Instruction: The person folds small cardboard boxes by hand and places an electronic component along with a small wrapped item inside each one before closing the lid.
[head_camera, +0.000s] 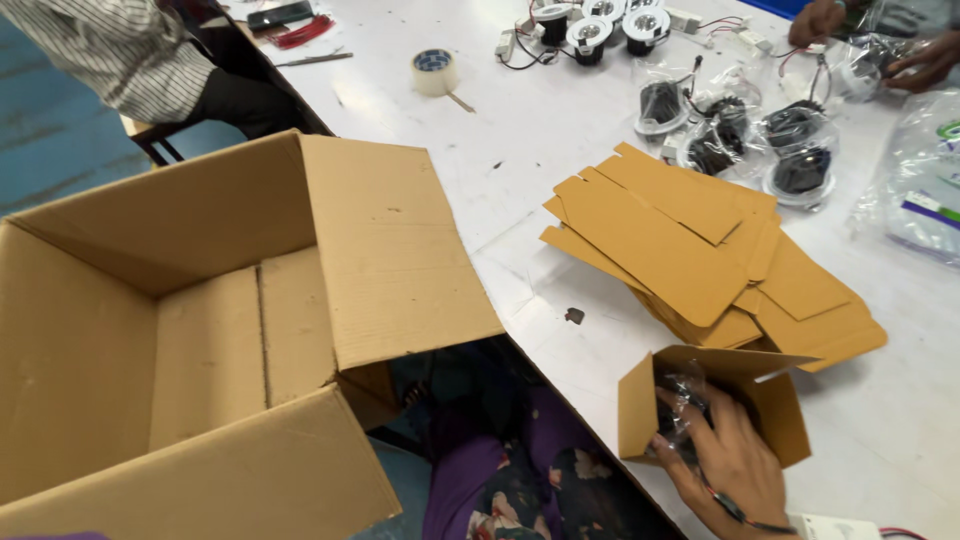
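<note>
Right hand (735, 465) – fingers (685, 405) pushing a plastic-bagged fitting (680, 400) into the small carton (715, 400), just below the flat carton stack (700, 260) on the worktop (560, 150); left hand unseen.

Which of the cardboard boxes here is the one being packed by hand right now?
The small brown box at the table's near edge: a hand pushes a plastic-wrapped black item into it. The large open carton on the left is untouched, and the flat box blanks are unfolded.

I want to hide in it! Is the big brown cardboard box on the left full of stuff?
No, the big brown cardboard box stands open, and only its bare cardboard bottom and walls show inside.
</note>
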